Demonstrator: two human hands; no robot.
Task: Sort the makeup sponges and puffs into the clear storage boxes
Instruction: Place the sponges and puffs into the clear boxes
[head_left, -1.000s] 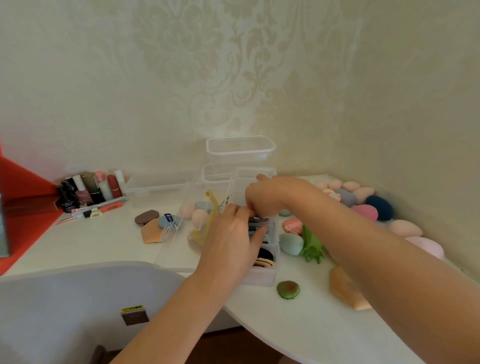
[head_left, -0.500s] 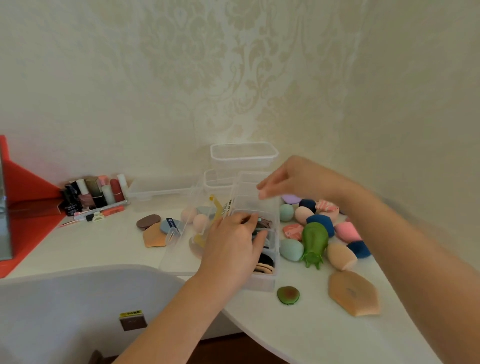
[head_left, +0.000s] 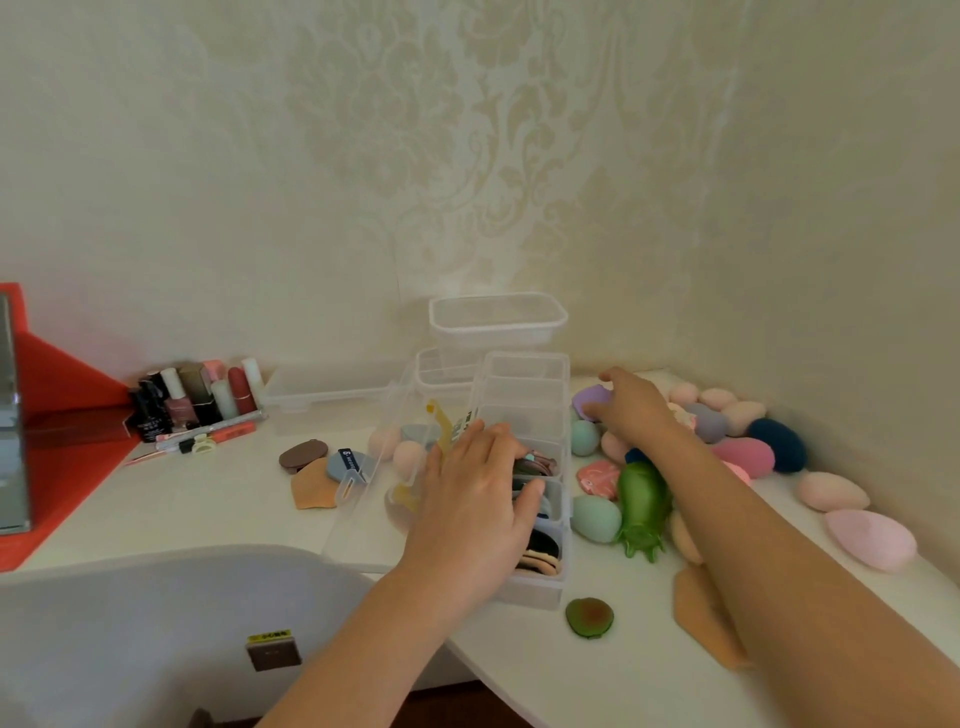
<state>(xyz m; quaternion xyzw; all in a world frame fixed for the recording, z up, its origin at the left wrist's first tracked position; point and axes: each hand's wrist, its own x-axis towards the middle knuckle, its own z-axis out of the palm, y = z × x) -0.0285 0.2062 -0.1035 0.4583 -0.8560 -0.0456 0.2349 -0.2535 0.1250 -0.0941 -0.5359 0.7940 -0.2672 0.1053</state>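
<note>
A long clear divided box (head_left: 524, 370) stands mid-table with its lid (head_left: 358, 525) hinged open to the left; flat puffs fill its near compartments. My left hand (head_left: 478, 499) rests on those puffs, fingers extended. My right hand (head_left: 639, 410) reaches past the box's far right side and pinches a purple puff (head_left: 587, 397) between thumb and fingers. Loose sponges lie right of the box: two mint ones (head_left: 595, 519), a green eggplant-shaped one (head_left: 641, 504), a pink patterned one (head_left: 597, 478), a navy one (head_left: 779, 444) and several pink ones (head_left: 870, 538) along the wall.
An avocado puff (head_left: 589, 617) and a tan puff (head_left: 696, 618) lie near the front edge. Brown (head_left: 303, 454), tan (head_left: 311, 491) and blue (head_left: 345, 462) puffs lie left of the lid. Stacked clear boxes (head_left: 496, 317) stand behind; cosmetics bottles (head_left: 197, 397) at back left; a grey chair back (head_left: 156, 623) below.
My right hand left the box, swung up and right, then came down onto the purple puff behind the sponge pile. My left hand stayed on the puffs in the box.
</note>
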